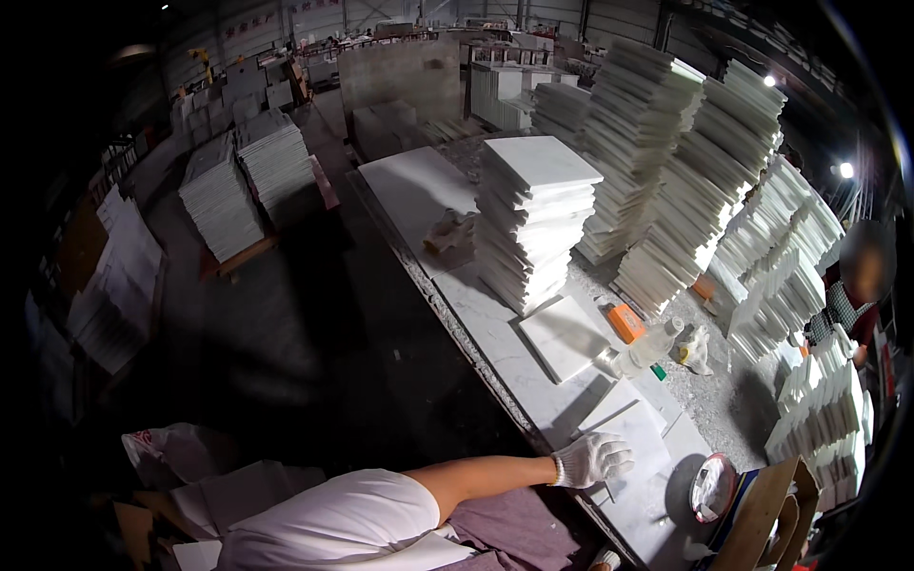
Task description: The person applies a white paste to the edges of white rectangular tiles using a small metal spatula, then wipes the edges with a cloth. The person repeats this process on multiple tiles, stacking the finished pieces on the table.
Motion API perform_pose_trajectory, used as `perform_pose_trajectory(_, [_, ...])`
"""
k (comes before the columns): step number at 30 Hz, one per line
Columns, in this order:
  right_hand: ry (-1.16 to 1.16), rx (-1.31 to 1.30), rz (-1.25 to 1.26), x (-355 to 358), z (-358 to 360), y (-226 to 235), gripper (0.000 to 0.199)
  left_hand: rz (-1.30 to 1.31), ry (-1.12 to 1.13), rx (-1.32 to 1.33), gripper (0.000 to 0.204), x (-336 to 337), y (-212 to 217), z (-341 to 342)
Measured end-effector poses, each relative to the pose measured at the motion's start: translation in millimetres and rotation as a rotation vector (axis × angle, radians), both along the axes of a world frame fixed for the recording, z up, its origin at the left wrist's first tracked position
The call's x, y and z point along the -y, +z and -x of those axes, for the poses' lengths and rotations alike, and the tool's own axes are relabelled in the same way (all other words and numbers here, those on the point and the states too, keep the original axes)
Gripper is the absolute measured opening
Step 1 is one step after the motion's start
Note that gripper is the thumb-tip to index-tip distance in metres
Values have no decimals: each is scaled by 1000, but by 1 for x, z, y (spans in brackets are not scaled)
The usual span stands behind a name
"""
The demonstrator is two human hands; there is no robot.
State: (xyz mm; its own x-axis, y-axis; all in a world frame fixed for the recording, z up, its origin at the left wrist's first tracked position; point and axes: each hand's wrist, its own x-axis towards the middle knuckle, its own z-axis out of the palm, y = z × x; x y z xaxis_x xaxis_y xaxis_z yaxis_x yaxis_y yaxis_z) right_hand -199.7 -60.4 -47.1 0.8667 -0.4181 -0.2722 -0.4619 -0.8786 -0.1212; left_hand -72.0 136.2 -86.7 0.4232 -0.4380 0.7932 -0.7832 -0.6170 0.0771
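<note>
My left hand (594, 461), in a white knitted glove, reaches across the near edge of the worktable (457, 314). Its fingers are bent over the left edge of a flat white marble tile (636, 440), gripping it there. Another white tile (619, 402) lies partly under that one. Of my right hand (606, 560), only a bit of white glove shows at the lower edge; its fingers are hidden. Further along the table, a single white tile (566, 337) lies before a tall stack of tiles (538, 228).
A clear bottle (647, 348), an orange box (625, 323) and a crumpled bag (695, 350) stand beyond the tiles. Near right are a round tub (712, 487) and an open cardboard box (769, 519). Tall tile stacks (685, 190) line the far side; a person (847, 305) is at far right.
</note>
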Motion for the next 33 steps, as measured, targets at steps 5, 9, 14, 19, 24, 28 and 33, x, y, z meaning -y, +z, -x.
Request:
perform_pose_trajectory(5, [49,37,-2,2,-7,-6,51,60,-12,-50,38,0,-6,0])
perform_pose_trajectory(9, [63,45,1,5,-11,-6,51,14,-24,-42,38,1,1,-1])
perform_pose_trajectory(14, [77,57,-2,3,-17,-6,50,83,-27,-76,36,-1,1,3])
perform_pose_trajectory(19, [100,59,-11,4,-21,-8,50,140,-18,-140,36,1,-4,5])
perform_pose_trajectory(24, [97,67,-16,5,-23,-8,49,22,-7,-45,35,-1,4,4])
perform_pose_trajectory(28, [116,82,-21,5,-28,-13,49,-14,-11,-26,37,0,0,0])
perform_pose_trajectory(33, [117,88,-33,5,-28,-12,49,72,-25,-36,37,-1,2,2])
